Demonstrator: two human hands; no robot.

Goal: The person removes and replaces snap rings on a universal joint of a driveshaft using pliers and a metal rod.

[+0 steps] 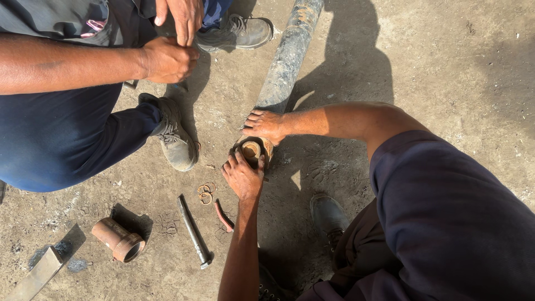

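1. My left hand (243, 177) pinches the rusty sleeve (251, 149) in the long, mottled pipe (288, 58) lying mid-floor.
2. My right hand (264, 125) presses flat, fingers spread, on the pipe's end.
3. I count one bolt (193, 231), one flanged fitting (118, 240), several small rings (205, 192).

A dusty concrete floor (446, 67) carries a long grimy pipe (287, 56) running toward its far edge, a rusty short fitting (118, 240) and flat metal strip (36, 275) near the left corner, a steel rod (193, 231), small rings (205, 191) and a reddish curved piece (223, 216).
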